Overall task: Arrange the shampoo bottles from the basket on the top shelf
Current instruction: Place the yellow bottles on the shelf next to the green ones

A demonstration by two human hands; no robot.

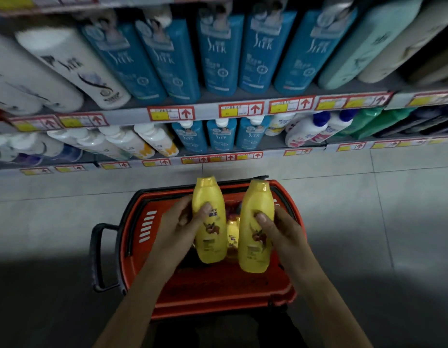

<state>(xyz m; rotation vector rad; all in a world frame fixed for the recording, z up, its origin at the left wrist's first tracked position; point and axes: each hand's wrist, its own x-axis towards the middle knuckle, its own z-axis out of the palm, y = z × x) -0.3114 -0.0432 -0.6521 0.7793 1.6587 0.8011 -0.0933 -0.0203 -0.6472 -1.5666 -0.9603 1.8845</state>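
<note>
1. lifting calls for a firm hold: the left hand (185,222) curls round the left yellow bottle (210,244), the right hand (280,229) curls round the right yellow bottle (255,197), both with caps pointing far, above the near red basket (142,222);
2. keep each thumb pressed on the label; smooth plastic may slip;
3. raise both clear of the basket before reaching toward the far shelves (208,110);
4. a third yellow bottle (233,233) lies in the basket between them; avoid knocking it.

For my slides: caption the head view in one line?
Left hand grips the left yellow bottle, right hand the right yellow bottle, above the red basket.
</note>
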